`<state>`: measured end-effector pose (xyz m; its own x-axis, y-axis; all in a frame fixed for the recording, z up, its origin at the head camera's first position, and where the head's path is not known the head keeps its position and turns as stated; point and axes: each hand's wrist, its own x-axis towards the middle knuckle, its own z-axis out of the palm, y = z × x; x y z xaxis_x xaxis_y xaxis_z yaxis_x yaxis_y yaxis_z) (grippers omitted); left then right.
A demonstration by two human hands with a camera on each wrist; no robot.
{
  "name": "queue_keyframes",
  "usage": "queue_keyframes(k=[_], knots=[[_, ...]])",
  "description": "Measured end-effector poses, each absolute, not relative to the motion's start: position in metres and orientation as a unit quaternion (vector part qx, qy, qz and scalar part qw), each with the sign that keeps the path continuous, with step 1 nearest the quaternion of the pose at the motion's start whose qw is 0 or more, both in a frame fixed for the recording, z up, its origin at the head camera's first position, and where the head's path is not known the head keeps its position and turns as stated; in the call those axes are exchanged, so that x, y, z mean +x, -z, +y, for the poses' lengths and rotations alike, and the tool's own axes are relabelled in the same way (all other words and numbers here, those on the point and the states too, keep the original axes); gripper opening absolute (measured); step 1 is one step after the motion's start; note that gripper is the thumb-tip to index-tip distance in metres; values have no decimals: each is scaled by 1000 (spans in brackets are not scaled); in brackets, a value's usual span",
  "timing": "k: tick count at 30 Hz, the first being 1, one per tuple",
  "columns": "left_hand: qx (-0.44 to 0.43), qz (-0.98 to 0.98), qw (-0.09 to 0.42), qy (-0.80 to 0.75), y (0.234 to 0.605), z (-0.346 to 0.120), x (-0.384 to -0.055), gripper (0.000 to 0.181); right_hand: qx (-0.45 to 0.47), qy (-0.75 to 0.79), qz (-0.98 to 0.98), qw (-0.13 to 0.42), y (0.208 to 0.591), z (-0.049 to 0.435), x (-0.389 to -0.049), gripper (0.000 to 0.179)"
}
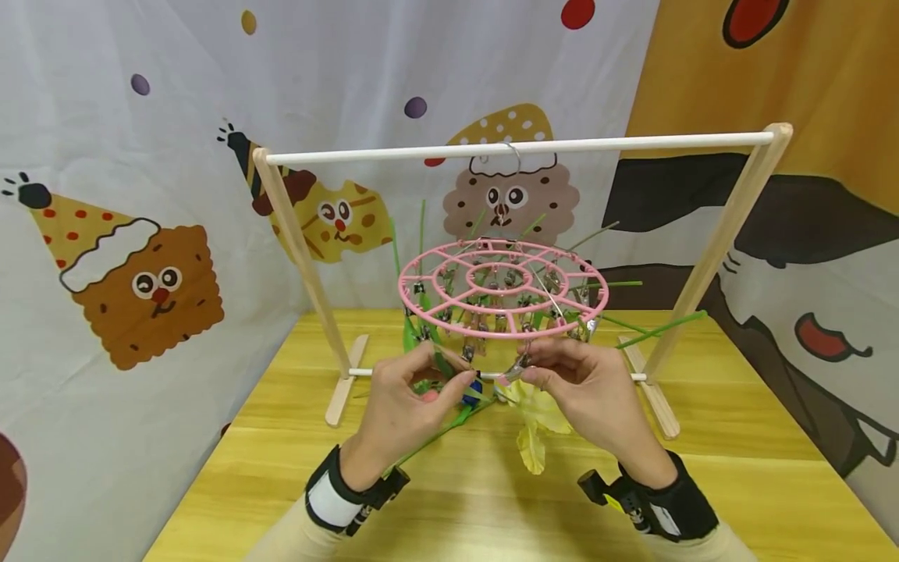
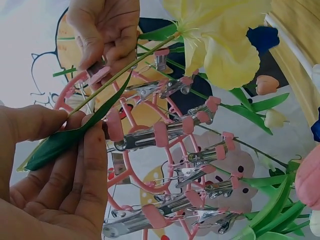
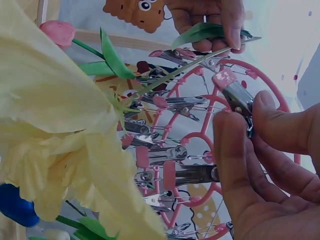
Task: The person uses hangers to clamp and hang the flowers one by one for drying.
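Note:
My left hand (image 1: 414, 398) pinches the thin stem of a yellow artificial flower (image 1: 537, 410) between thumb and fingers; a dark green leaf (image 2: 60, 147) lies across those fingers. The flower's large petals hang below the right hand. My right hand (image 1: 593, 390) grips a metal clip (image 3: 235, 95) with pink tips by its handles. That clip belongs to a round pink clip hanger (image 1: 506, 334) hung above both hands. In the right wrist view, the stem (image 3: 172, 75) passes close to the clip tips. Whether they touch cannot be told.
A wooden stand with a white top rod (image 1: 372, 154) carries the hanger. Other clips hang around it, with green stems (image 1: 660, 326) sticking out. A pink tulip (image 3: 57, 34) and a blue flower (image 3: 19, 205) are close by. Beneath is a wooden table (image 1: 463, 507); a printed cloth (image 1: 337, 70) hangs behind.

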<state>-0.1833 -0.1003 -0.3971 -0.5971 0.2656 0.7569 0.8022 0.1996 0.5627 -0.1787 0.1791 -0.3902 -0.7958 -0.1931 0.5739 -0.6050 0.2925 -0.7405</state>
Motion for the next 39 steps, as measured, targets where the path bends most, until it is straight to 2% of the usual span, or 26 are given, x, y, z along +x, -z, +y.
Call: queue_keyframes(k=[7,18,39], knots=[[-369,-727,264,515,397,-103,-184,11,254,-529,-776,231,391,178,-176,24],[-372,-713,263,534,397,-100,-183,14,225,-511,-795,238,390,176,-175,19],[-381,-703,267,538,403,-91,-182,18,254,-482,-803,243,394,172,-177,21]])
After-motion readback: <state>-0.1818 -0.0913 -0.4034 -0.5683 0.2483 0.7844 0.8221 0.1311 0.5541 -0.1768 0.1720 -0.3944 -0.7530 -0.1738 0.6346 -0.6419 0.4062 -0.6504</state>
